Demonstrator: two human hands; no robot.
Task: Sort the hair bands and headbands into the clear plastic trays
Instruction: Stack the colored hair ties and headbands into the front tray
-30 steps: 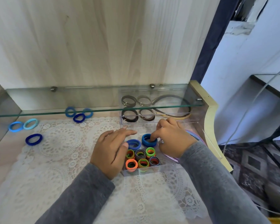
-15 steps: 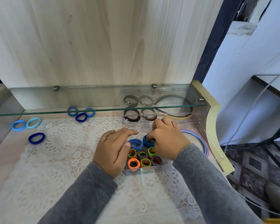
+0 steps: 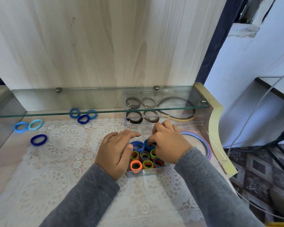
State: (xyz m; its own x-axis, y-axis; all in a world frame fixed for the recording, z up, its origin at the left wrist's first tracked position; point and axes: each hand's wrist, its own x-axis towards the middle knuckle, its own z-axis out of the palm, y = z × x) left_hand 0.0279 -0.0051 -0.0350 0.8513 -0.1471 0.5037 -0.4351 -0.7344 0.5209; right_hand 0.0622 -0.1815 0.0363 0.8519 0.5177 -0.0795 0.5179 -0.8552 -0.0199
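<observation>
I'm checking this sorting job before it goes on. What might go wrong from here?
1. The right hand is pressing a blue hair band into a near-full clear tray; upright bands beside it may tip or pop out.
2. Six blue bands lie loose at left, such as the dark blue band; they may not all fit.

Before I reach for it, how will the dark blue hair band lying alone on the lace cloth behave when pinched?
The dark blue hair band looks like a soft fabric loop, so it will probably squash and flop rather than hold its shape. It lies flat, so it is unlikely to roll. It may snag on the lace cloth.
</observation>
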